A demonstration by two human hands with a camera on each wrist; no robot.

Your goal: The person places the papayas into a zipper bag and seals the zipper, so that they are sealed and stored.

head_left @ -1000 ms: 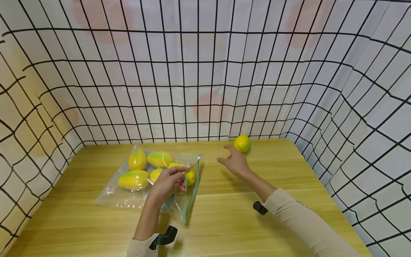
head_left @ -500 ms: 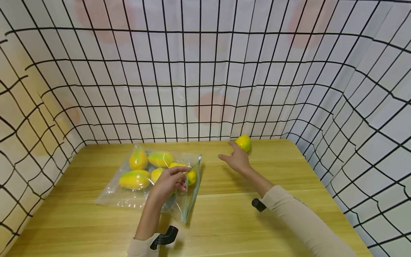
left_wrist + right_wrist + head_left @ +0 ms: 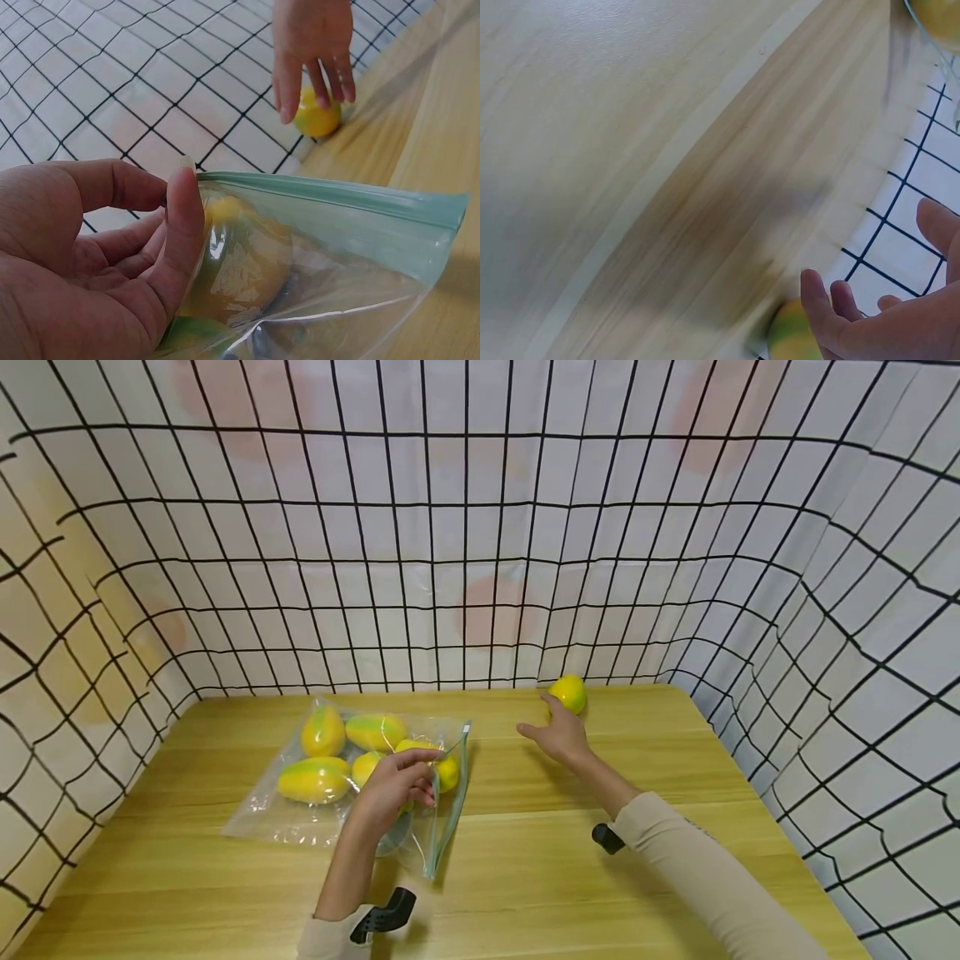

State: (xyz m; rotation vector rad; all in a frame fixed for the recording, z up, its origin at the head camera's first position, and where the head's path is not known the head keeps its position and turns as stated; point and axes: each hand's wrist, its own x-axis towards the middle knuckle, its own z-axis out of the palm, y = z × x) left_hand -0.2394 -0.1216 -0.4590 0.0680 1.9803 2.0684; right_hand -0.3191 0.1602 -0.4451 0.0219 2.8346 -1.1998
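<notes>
My left hand (image 3: 386,789) pinches the green zip edge (image 3: 337,191) of a clear zip bag (image 3: 258,814) between thumb and forefinger. Several yellow-green mangoes (image 3: 313,780) lie inside the bag, partly covered by the hand in the head view. At the back of the table a lone mango (image 3: 572,692) sits against the wall. My right hand (image 3: 561,737) is beside it, fingers stretched out and thumb apart. In the left wrist view the right hand's fingers (image 3: 285,94) overlap the lone mango; whether they touch it, I cannot tell. Nothing is in the right hand's grasp.
A wooden table (image 3: 510,893) lies beneath both hands. White cloth (image 3: 480,543) with a black grid pattern walls in its back and sides. Black wrist-worn devices (image 3: 390,912) stick out near both sleeves.
My right hand has shifted slightly right and toward the lone mango. The left hand keeps its pinch on the bag's edge, and the view has turned a little.
</notes>
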